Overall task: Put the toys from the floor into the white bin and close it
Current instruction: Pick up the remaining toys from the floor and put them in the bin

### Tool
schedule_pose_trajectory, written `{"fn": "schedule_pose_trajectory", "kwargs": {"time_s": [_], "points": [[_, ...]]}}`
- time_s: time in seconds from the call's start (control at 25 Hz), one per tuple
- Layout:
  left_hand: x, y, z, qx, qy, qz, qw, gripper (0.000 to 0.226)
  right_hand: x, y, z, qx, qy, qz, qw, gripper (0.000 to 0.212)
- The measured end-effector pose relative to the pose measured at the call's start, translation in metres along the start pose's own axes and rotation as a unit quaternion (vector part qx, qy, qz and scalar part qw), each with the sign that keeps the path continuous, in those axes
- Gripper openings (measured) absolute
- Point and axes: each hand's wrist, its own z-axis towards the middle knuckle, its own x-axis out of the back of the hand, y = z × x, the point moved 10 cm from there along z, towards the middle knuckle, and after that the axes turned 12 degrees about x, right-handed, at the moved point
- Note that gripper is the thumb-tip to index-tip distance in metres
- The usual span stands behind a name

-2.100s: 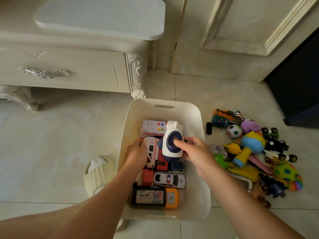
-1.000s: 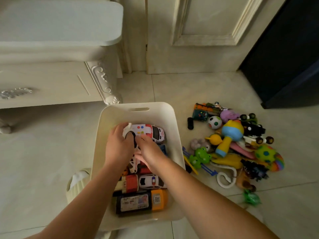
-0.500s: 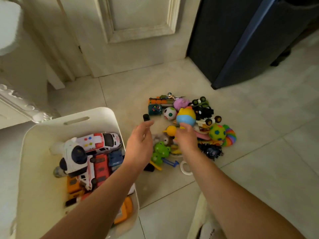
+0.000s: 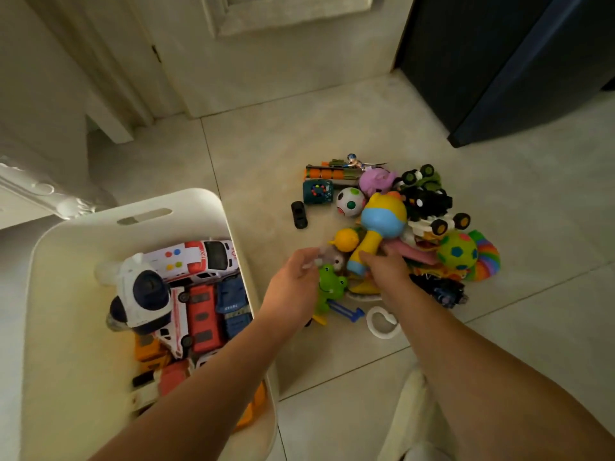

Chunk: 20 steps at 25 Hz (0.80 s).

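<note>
Both hands reach into the toys; grips unclear, white bin leftward.

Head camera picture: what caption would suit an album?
Both hands, left and right, reach into floor toys beside the half-filled white plastic bin.

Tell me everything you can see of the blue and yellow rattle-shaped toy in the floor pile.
The blue and yellow toy looks like smooth, glossy plastic: a round head, blue below and yellow above with a small orange bit at the top, on a yellow handle ending in a blue base. It lies tilted across the toy pile on the floor, head pointing away from the person, base towards them. The right hand is at its base, apparently touching it; whether it is gripped cannot be told.
</note>
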Motion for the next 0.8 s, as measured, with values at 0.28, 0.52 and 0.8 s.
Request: {"fn": "schedule_pose_trajectory", "kwargs": {"time_s": [0.28,0.52,0.8], "points": [[-0.024,0.002,0.006,0.070,-0.087,-0.049,0.993,0.027,-0.028,-0.029,-0.079,-0.024,-0.183,0.289,0.939,0.021],[-0.027,-0.004,0.002,0.135,-0.072,-0.187,0.970,0.041,-0.033,-0.059,-0.128,0.045,-0.317,0.122,0.940,0.016],[-0.039,0.006,-0.001,0.106,-0.119,-0.235,0.959,0.005,0.125,-0.027,-0.060,0.094,0.121,-0.402,0.903,0.057]]}}
